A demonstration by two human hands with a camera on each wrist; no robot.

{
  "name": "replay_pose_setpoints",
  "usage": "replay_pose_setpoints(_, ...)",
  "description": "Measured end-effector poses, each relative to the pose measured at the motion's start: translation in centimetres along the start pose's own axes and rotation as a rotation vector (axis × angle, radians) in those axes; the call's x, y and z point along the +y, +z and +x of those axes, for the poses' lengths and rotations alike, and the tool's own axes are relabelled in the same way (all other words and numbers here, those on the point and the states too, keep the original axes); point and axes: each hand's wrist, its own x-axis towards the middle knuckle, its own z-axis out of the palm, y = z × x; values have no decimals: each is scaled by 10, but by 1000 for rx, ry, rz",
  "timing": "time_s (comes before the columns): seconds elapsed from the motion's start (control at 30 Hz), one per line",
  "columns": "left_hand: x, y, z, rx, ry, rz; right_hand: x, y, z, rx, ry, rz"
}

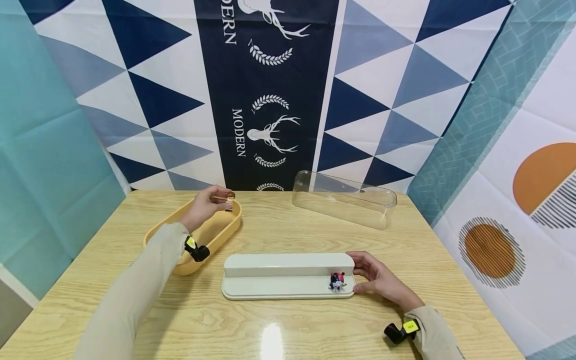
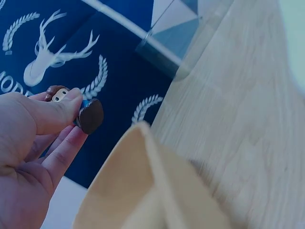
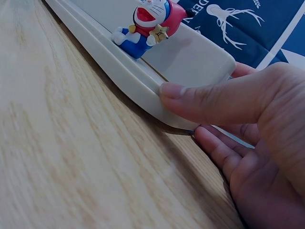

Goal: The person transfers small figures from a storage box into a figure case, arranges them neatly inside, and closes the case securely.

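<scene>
My left hand (image 1: 205, 206) pinches a small brown-haired figurine (image 2: 89, 113) between thumb and fingers, above the far end of a yellow oval tub (image 1: 231, 227). In the left wrist view the figurine's dark base faces the camera. A white stepped display base (image 1: 279, 287) lies on the table, and my right hand (image 1: 380, 280) grips its right end. The right wrist view shows the thumb on the rim and fingertips by the underside. On the base's lower step, near that end, sits a Doraemon figurine (image 3: 138, 40) in red and blue with a gold star.
A clear plastic cover (image 1: 344, 202) lies at the back right of the wooden table (image 1: 216, 325). Patterned cloth (image 1: 274, 100) hangs behind the table's far edge.
</scene>
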Motion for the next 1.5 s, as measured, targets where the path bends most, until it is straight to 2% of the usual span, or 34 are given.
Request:
replay_pose_setpoints(0.17,11,12,-3,-25,7,-53,-2,-1,0,12,14,-4)
replay_pose_setpoints(0.3,18,21,-8,-42,42,-86,-3,-1,0,17,26,-6)
replay_pose_setpoints(0.7,23,50,-26,-114,151,-190,-3,0,1,17,17,-8)
replay_pose_setpoints(1.07,31,81,-43,-216,146,-265,-3,0,-1,19,41,-9)
replay_pose_setpoints(1.27,36,97,-52,-227,101,-245,-3,1,0,18,26,-8)
replay_pose_setpoints(1.5,36,115,-60,-240,134,-270,-3,1,0,21,37,-12)
